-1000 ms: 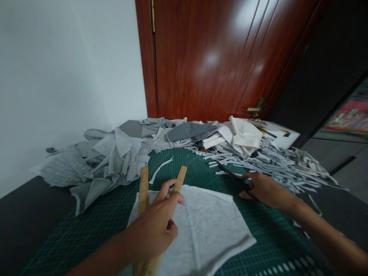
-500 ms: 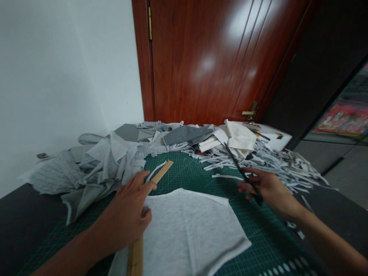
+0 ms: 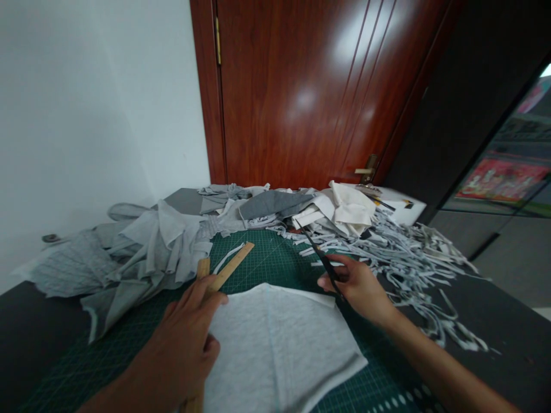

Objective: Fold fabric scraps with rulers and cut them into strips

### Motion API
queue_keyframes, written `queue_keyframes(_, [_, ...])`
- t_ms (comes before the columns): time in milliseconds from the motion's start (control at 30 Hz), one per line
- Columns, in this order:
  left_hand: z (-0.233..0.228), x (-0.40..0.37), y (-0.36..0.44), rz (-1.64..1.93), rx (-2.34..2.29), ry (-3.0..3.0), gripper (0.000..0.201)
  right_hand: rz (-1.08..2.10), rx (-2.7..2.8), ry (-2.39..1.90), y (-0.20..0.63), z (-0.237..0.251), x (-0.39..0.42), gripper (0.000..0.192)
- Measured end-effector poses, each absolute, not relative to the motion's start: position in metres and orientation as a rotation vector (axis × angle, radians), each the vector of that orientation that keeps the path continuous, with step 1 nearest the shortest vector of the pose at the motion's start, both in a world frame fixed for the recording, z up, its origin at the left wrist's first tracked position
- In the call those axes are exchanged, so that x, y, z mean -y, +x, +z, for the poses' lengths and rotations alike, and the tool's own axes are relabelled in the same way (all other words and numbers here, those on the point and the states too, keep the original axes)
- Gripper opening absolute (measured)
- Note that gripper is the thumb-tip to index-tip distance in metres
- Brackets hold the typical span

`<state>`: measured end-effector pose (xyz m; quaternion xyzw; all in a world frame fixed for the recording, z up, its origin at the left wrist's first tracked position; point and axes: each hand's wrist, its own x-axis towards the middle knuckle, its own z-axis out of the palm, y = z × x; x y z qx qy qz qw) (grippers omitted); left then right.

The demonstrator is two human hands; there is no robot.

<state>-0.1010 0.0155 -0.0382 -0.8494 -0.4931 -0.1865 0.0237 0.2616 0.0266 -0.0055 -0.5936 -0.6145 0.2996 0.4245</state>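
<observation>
My left hand (image 3: 183,338) lay fingers-down on the wooden rulers (image 3: 224,269), loosely curled and pressing them flat at the left edge of the light grey fabric piece (image 3: 279,344). My right hand (image 3: 359,287) was closed around the handles of the black scissors (image 3: 321,258), whose blades pointed up and away from me, just past the far right corner of the fabric. The fabric lay flat on the green cutting mat (image 3: 267,252), near its front middle. Beyond the rulers, one loose white strip (image 3: 228,256) rested on the mat. To the left sat a heap of grey cloth (image 3: 142,246); to the right, a spread of cut grey strips (image 3: 404,252). Farther back were folded white and grey pieces (image 3: 340,209), then the red-brown door (image 3: 310,86).
</observation>
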Motion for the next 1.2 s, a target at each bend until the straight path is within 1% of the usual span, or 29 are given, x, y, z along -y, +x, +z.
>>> queue_keyframes(233, [-0.039,-0.017,-0.103,-0.618,1.526,-2.616,0.053,0.469,1.742,-1.574,0.254,-0.003,-0.022,0.056])
queue_keyframes(367, [-0.036,-0.017,-0.101,-0.63,1.511,-2.604,0.052,0.387,1.816,-1.609,0.245,-0.004,-0.016,0.061])
queue_keyframes(533, [-0.034,-0.02,-0.104,-0.612,1.522,-2.629,0.052,0.362,1.874,-1.647,0.232,-0.005,-0.012,0.064])
queue_keyframes(633, [-0.035,-0.024,-0.111,-0.637,1.496,-2.663,0.056,0.364,1.898,-1.669,0.226,-0.004,-0.011,0.061])
queue_keyframes(867, [-0.048,-0.041,-0.135,-0.702,1.511,-2.61,0.061,0.397,1.926,-1.677,0.218,-0.004,-0.013,0.062])
queue_keyframes(1033, [-0.051,-0.049,-0.143,-0.666,1.503,-2.56,0.055,0.402,1.92,-1.686,0.216,-0.004,-0.015,0.061])
queue_keyframes(1200, [-0.043,-0.048,-0.138,-0.647,1.464,-2.549,0.048,0.406,1.91,-1.696,0.216,-0.005,-0.015,0.063])
